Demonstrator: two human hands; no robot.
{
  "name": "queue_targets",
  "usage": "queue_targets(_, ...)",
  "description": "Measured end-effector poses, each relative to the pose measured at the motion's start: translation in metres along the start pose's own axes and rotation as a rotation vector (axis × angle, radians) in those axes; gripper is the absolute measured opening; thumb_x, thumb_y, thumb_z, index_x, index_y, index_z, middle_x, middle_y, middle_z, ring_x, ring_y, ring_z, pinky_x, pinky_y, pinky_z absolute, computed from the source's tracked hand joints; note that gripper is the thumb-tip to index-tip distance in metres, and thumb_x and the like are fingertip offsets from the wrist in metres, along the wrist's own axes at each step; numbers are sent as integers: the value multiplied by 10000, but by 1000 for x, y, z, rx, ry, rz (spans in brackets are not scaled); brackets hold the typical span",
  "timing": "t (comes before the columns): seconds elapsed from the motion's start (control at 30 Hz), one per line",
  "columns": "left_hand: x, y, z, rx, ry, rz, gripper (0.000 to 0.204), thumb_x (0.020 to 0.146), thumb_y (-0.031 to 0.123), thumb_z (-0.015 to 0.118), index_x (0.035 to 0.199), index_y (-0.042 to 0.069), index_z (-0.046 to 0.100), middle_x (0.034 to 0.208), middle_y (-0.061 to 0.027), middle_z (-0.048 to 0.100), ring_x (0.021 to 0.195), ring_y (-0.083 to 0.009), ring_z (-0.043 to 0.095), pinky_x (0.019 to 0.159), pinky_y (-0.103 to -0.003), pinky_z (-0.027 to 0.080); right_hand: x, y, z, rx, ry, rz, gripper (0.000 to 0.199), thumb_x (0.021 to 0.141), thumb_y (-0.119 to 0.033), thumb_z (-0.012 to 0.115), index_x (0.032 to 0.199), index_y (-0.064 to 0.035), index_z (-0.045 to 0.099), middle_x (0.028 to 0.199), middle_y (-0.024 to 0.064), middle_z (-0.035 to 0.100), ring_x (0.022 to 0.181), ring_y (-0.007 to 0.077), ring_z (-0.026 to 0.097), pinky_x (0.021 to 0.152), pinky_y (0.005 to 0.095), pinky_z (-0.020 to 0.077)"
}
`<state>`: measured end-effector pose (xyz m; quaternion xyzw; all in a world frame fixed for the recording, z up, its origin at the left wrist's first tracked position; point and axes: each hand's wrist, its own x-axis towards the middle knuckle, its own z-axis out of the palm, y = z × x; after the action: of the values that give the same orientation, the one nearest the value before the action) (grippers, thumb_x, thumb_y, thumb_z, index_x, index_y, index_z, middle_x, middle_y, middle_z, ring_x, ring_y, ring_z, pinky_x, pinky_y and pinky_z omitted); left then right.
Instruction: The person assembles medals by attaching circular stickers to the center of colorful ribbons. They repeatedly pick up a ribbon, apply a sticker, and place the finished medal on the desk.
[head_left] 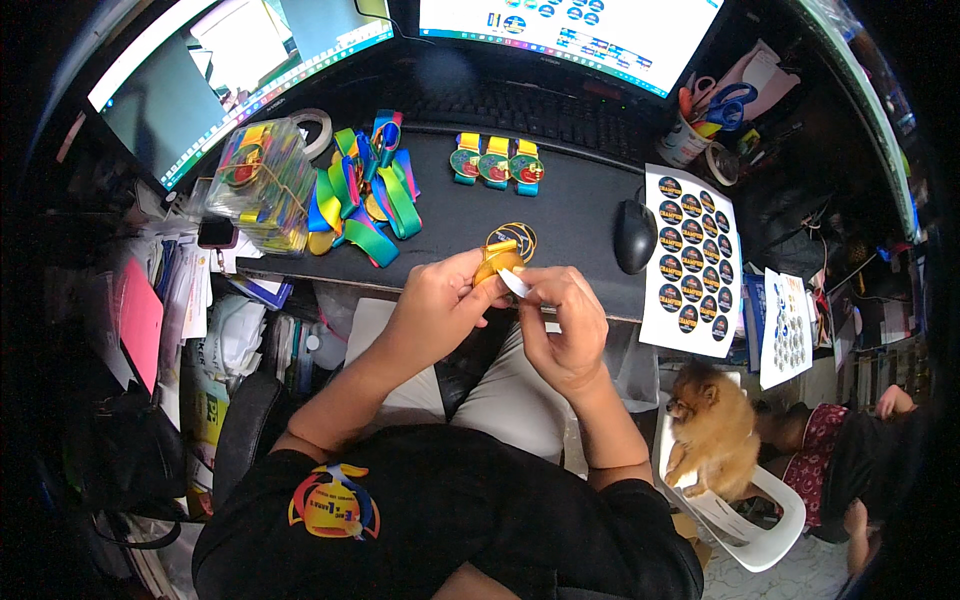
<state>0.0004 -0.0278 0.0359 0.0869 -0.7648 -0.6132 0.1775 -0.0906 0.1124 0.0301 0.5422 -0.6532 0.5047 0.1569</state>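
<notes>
My left hand (pixel 440 305) is closed on a gold medal (pixel 493 264), held just over the desk's front edge. Thumb and fingers of my right hand (pixel 568 325) pinch a small white piece of paper or sticker (pixel 514 284) against the medal's near side. Whether it is stuck on cannot be made out. Right behind the medal, a few round black discs with gold rims (pixel 520 240) overlap on the desk. Farther back, three medals (pixel 494 170) with yellow and blue ribbons lie in a row.
Left on the desk (pixel 590 215) are medals with rainbow ribbons (pixel 380 195) and a stack of clear packets (pixel 265 190). A mouse (pixel 635 237) and round-sticker sheet (pixel 692 265) lie right. A small brown dog (pixel 715 425) sits on a white chair (pixel 775 540), near another person (pixel 850 470).
</notes>
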Motion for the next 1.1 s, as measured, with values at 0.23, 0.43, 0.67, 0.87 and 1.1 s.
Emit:
queue_targets(0.23, 0, 4, -6, 305, -125, 168, 265, 951, 164, 524, 1141, -20, 546, 861, -53, 640, 673, -50, 581, 593, -218, 473, 5, -2, -9, 81, -146, 186, 267, 737, 73, 646, 972, -6, 547, 822, 133, 594, 706, 302, 599, 638, 353, 486)
queue_targets(0.43, 1, 2, 2, -131, -119, -33, 251, 975, 163, 483, 1166, -1, 468, 934, -47, 613, 715, -76, 604, 568, -197, 450, 3, -6, -7, 72, -49, 467, 386, 756, 14, 718, 1107, -11, 559, 822, 53, 588, 672, 116, 566, 587, 242, 478)
queue_targets(0.67, 4, 5, -7, -357, -227, -160, 251, 968, 157, 499, 1157, -9, 493, 990, -58, 616, 774, -79, 632, 526, -162, 457, 0, 2, -9, 811, 19, 862, 124, 842, -5, 657, 922, 41, 575, 741, 104, 641, 562, 118, 607, 510, 231, 514)
queue_targets(0.87, 3, 9, -8, -352, -194, -160, 259, 962, 157, 508, 1143, -27, 541, 973, -72, 646, 760, -112, 663, 505, -180, 469, 0, 2, -12, 892, -1, 871, 143, 874, -36, 631, 972, 56, 580, 765, 110, 651, 609, 133, 640, 545, 251, 558)
queue_targets(1.1, 5, 11, -14, -354, -214, -166, 276, 957, 154, 517, 1154, -36, 548, 951, -67, 650, 750, -116, 667, 498, -182, 477, 0, -4, -11, 928, 43, 884, 153, 902, -67, 601, 982, 61, 578, 778, 131, 650, 618, 162, 653, 562, 274, 575)
